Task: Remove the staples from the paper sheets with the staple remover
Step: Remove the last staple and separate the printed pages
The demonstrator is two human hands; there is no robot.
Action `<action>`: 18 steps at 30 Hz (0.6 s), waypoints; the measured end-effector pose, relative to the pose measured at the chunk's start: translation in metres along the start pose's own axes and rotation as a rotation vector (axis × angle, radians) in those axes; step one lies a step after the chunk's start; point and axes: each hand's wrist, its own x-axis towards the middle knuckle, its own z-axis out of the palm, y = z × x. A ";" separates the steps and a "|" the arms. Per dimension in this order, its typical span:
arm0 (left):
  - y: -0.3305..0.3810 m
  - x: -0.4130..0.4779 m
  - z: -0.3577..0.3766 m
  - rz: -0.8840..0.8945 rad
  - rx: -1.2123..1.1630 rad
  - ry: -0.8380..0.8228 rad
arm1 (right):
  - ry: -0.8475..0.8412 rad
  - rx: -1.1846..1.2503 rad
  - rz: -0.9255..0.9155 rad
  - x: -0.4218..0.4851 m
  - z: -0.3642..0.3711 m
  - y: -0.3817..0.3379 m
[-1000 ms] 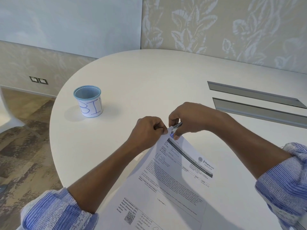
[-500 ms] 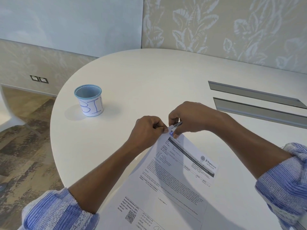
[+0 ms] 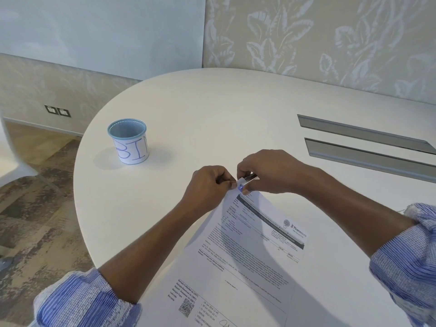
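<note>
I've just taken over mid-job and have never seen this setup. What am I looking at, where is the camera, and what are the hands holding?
There is no machine here: these are a person's two bare hands, filmed by one wide camera worn on the head, looking forward and down. The left hand pinches the top corner of the printed sheets, which rest partly on the white table. The right hand holds the remover, a small metal tool, at that same corner. The staple itself is too small to see. A blue-rimmed cup marked BIN stands to the left. Two grey slots are set in the table on the right.
</note>
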 end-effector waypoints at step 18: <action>-0.040 0.009 0.003 -0.259 -0.353 0.227 | 0.554 0.738 0.760 -0.094 0.096 0.070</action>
